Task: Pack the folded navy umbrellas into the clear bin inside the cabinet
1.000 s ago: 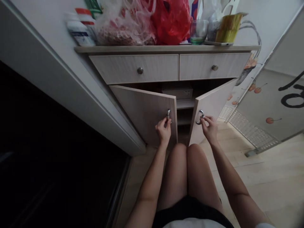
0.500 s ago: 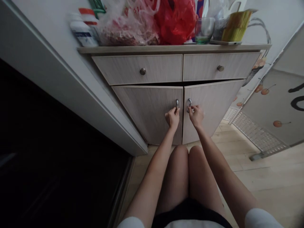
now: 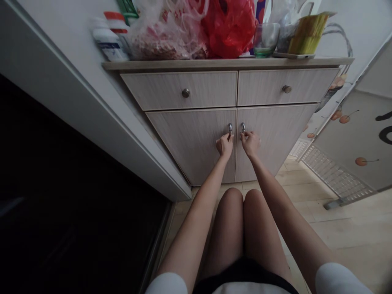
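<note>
A pale wood-grain cabinet stands in front of me, and both of its lower doors sit flush in the frame. My left hand (image 3: pixel 225 145) pinches the lower end of the metal handle (image 3: pixel 230 128) on the left door (image 3: pixel 190 139). On the right door (image 3: pixel 272 130), the fingers of my right hand (image 3: pixel 250 143) are closed on the matching door handle (image 3: pixel 243 126). The two hands are side by side, with the seam between the doors running between them. My fingers hide the lower part of each handle.
Above the doors are two drawers with round knobs (image 3: pixel 185 93). The cabinet top (image 3: pixel 183 65) carries white bottles (image 3: pixel 110 45), a clear plastic bag (image 3: pixel 162 41), a red bag (image 3: pixel 231 30), a glass (image 3: pixel 266 38) and a yellow container (image 3: pixel 308 34). A cherry-patterned panel (image 3: pixel 346 134) stands at right.
Both cabinet doors have swung inward, and the dark gap under the drawers is gone. My hands have moved forward with the handles.
</note>
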`<action>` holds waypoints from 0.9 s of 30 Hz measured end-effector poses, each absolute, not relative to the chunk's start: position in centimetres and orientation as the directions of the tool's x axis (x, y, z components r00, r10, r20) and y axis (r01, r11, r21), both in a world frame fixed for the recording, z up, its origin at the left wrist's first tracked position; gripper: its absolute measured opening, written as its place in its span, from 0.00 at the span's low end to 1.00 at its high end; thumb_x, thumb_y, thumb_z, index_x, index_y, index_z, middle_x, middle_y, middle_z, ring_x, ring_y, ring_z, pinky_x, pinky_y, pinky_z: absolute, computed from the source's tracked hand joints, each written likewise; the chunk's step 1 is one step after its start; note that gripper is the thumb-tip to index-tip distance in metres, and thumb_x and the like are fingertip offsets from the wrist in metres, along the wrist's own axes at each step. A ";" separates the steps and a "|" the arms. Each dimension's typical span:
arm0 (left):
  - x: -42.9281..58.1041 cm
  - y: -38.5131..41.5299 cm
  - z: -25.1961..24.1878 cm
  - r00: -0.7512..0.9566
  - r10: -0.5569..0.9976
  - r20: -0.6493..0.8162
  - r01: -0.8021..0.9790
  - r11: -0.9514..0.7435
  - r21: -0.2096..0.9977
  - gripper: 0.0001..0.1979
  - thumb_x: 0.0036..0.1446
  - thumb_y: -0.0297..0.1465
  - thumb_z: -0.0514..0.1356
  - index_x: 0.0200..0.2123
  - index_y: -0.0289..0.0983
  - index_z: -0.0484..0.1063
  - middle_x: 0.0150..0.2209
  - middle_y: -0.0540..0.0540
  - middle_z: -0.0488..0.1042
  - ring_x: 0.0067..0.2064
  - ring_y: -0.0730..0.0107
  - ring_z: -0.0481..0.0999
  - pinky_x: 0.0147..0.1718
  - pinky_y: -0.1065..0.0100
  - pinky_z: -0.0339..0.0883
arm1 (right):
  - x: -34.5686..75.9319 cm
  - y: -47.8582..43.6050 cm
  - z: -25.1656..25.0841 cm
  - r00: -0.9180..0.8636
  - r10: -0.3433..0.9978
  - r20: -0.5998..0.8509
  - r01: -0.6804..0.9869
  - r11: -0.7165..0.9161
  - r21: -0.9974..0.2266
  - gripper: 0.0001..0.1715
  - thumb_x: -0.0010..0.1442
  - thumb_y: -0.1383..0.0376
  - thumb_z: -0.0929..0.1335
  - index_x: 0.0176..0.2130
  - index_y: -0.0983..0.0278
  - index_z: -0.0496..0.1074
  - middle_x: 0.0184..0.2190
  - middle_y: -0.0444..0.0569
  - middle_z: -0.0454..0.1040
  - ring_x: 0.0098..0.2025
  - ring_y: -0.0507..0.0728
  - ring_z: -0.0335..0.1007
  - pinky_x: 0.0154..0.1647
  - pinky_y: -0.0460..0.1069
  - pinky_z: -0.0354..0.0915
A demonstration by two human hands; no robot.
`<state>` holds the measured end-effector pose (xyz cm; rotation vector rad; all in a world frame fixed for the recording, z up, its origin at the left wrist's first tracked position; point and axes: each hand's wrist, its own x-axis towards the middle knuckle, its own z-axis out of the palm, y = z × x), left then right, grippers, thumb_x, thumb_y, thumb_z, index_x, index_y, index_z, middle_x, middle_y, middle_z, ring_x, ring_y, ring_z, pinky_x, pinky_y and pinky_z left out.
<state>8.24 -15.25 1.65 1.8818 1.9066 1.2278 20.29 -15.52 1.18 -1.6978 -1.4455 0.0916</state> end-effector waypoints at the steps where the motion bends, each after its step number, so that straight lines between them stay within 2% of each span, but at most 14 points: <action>1: 8.2 -15.0 1.7 -0.172 0.902 0.397 0.733 -0.152 0.663 0.12 0.67 0.37 0.58 0.41 0.38 0.80 0.40 0.39 0.82 0.41 0.60 0.78 0.41 0.65 0.59 | 20.2 -15.3 1.3 0.319 0.834 0.450 0.759 0.059 -0.648 0.22 0.70 0.55 0.62 0.46 0.64 0.79 0.45 0.57 0.77 0.47 0.62 0.69 0.49 0.55 0.56; 6: 8.3 -14.3 1.8 -0.171 0.902 0.396 0.743 -0.146 0.653 0.12 0.67 0.37 0.58 0.42 0.38 0.80 0.40 0.38 0.82 0.41 0.60 0.79 0.42 0.65 0.59 | 19.9 -14.4 1.4 0.327 0.841 0.431 0.756 0.040 -0.653 0.22 0.70 0.55 0.62 0.46 0.64 0.79 0.45 0.58 0.76 0.47 0.63 0.70 0.51 0.58 0.56; 14: 8.2 -14.0 1.8 -0.152 0.896 0.417 0.766 -0.160 0.623 0.13 0.67 0.36 0.58 0.42 0.37 0.81 0.41 0.38 0.82 0.41 0.61 0.78 0.41 0.65 0.60 | 19.9 -14.0 1.0 0.327 0.817 0.476 0.768 0.064 -0.638 0.23 0.70 0.54 0.62 0.44 0.65 0.80 0.43 0.58 0.79 0.44 0.61 0.71 0.48 0.54 0.59; 19: 8.3 -14.1 2.1 -0.136 0.906 0.401 0.774 -0.156 0.614 0.12 0.67 0.36 0.58 0.43 0.37 0.80 0.42 0.37 0.82 0.43 0.60 0.78 0.43 0.65 0.61 | 19.7 -13.4 1.1 0.319 0.864 0.391 0.683 0.076 -0.726 0.23 0.69 0.56 0.62 0.48 0.68 0.78 0.39 0.59 0.80 0.39 0.61 0.74 0.41 0.52 0.61; 22: 8.3 -14.2 2.7 -0.098 0.928 0.360 0.779 -0.153 0.608 0.11 0.66 0.34 0.59 0.43 0.36 0.80 0.44 0.36 0.81 0.45 0.58 0.78 0.44 0.64 0.62 | 19.8 -13.3 1.4 0.315 0.875 0.367 0.623 0.101 -0.776 0.22 0.68 0.57 0.63 0.48 0.70 0.77 0.40 0.61 0.80 0.39 0.60 0.75 0.41 0.51 0.62; 25: 7.8 -14.7 3.6 -0.073 0.933 0.353 0.748 -0.182 0.638 0.13 0.63 0.32 0.62 0.49 0.33 0.77 0.46 0.34 0.79 0.49 0.56 0.77 0.47 0.63 0.63 | 20.5 -13.8 1.8 0.263 0.897 0.356 0.593 0.141 -0.793 0.23 0.66 0.58 0.65 0.53 0.71 0.73 0.39 0.61 0.80 0.40 0.60 0.76 0.42 0.51 0.63; 27: 6.8 -15.5 4.3 -0.101 0.934 0.342 0.671 -0.189 0.717 0.20 0.62 0.31 0.64 0.55 0.29 0.73 0.41 0.35 0.79 0.47 0.57 0.77 0.47 0.63 0.64 | 21.4 -14.6 2.3 0.223 0.916 0.333 0.569 0.155 -0.808 0.29 0.64 0.58 0.67 0.59 0.73 0.68 0.37 0.59 0.80 0.39 0.59 0.75 0.42 0.51 0.63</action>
